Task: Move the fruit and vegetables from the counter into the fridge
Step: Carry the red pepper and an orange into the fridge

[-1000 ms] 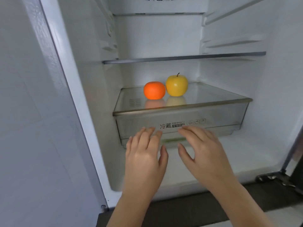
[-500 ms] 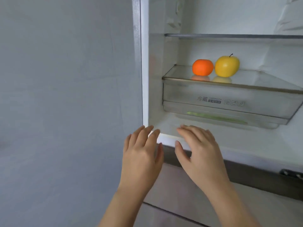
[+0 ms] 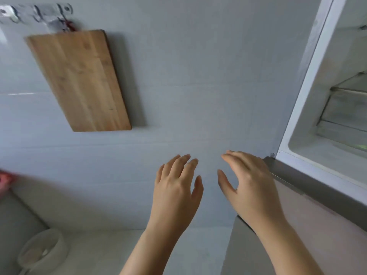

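The open fridge (image 3: 309, 108) fills the right edge of the head view, with its clear drawer (image 3: 343, 112) partly visible inside. No fruit or vegetable shows in this frame. My left hand (image 3: 176, 187) and my right hand (image 3: 250, 185) hover side by side in front of the grey wall, left of the fridge frame. Both have relaxed, spread fingers and hold nothing.
A wooden cutting board (image 3: 79, 80) hangs on the wall at upper left under a hook rail (image 3: 35, 11). A white bowl (image 3: 41, 253) stands on the counter (image 3: 111, 253) at lower left. Something red (image 3: 5, 181) shows blurred at the left edge.
The view has swung left, away from the fridge interior; the orange and yellow apple on the shelf have gone out of sight. Both hands stay empty and have drawn back from the drawer.
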`<state>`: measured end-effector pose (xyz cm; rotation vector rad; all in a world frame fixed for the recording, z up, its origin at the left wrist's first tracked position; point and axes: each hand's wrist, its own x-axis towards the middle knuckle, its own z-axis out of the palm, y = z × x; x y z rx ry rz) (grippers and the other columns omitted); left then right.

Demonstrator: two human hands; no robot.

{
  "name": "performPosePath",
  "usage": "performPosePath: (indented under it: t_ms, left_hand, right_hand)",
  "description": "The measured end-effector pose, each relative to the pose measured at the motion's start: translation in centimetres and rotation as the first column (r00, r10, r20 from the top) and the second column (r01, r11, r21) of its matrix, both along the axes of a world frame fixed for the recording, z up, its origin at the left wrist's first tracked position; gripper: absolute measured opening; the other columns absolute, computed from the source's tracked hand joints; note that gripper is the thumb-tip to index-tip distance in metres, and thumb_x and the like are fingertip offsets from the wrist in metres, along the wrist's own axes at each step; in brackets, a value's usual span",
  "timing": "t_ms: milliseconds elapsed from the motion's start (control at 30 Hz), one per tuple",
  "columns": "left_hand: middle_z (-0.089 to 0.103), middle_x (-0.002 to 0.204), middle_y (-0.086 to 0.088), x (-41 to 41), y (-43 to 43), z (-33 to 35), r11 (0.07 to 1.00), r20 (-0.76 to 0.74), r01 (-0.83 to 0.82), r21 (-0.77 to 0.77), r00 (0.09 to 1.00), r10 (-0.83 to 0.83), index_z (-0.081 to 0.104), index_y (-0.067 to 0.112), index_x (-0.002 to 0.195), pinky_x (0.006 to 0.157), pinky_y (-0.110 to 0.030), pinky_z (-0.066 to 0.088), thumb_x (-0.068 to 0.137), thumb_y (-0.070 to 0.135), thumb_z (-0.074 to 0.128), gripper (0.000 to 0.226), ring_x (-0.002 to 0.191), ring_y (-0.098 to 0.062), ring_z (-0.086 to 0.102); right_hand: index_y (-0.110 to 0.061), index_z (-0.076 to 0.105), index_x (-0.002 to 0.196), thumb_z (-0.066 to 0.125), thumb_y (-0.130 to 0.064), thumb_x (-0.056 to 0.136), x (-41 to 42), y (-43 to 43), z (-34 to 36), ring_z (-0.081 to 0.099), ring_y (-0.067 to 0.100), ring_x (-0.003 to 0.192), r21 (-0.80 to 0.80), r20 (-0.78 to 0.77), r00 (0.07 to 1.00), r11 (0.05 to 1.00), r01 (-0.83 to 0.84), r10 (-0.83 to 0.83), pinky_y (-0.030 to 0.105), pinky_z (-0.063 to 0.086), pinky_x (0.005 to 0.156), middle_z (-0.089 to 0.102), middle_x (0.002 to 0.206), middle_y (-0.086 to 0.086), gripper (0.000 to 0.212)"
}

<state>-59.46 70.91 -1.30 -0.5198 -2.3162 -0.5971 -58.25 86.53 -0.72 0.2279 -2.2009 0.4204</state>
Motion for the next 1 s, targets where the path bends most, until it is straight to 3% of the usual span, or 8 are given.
performPosePath:
  t_ms: [233, 467, 700, 1000]
  left_hand:
    - [0.066, 0.111, -0.007, 4.1, -8.8, 0.8, 0.964, 0.01, -0.265, -0.019, 0.964, 0.265, 0.064, 0.01, 0.106, 0.089, -0.039, 0.045, 0.082, 0.029, 0.043, 0.038, 0.107, -0.027, 0.058]
    - [0.065, 0.112, -0.008, 11.7, -19.9, 0.5, 0.86, 0.006, -0.508, -0.05, 0.861, 0.509, 0.064, 0.011, 0.105, 0.091, -0.046, 0.043, 0.081, 0.029, 0.043, 0.037, 0.109, -0.03, 0.058]
    - [0.066, 0.109, -0.007, 24.8, -32.8, -1.2, 0.655, 0.022, -0.755, -0.033, 0.655, 0.755, 0.065, 0.011, 0.103, 0.089, -0.05, 0.045, 0.079, 0.028, 0.044, 0.036, 0.106, -0.031, 0.059]
    - [0.066, 0.109, -0.006, 41.9, -44.0, -3.8, 0.371, 0.057, -0.926, -0.067, 0.368, 0.928, 0.066, 0.012, 0.103, 0.09, -0.049, 0.043, 0.08, 0.03, 0.043, 0.038, 0.106, -0.029, 0.059]
  right_hand:
    - [-0.003, 0.067, 0.101, 0.045, -0.033, 0.083, 0.2, -8.8, 1.3, 0.063, 0.029, 0.096, 0.025, 0.019, 0.97, 0.97, -0.242, 0.241, 0.049, 0.05, 0.084, 0.068, 0.103, 0.011, 0.041]
    - [-0.005, 0.067, 0.101, 0.044, -0.034, 0.082, 4.4, -21.2, 0.8, 0.064, 0.028, 0.095, 0.019, 0.049, 0.887, 0.887, -0.461, 0.459, 0.048, 0.05, 0.084, 0.068, 0.104, 0.01, 0.042]
    - [-0.008, 0.067, 0.1, 0.045, -0.033, 0.081, 13.3, -36.4, -0.5, 0.063, 0.026, 0.095, 0.008, 0.082, 0.686, 0.688, -0.726, 0.723, 0.042, 0.044, 0.084, 0.068, 0.104, 0.008, 0.039]
    - [-0.01, 0.068, 0.101, 0.045, -0.034, 0.079, 27.1, -51.7, -3.4, 0.062, 0.027, 0.1, -0.053, 0.145, 0.421, 0.432, -0.9, 0.896, 0.053, 0.047, 0.086, 0.068, 0.106, 0.006, 0.04]
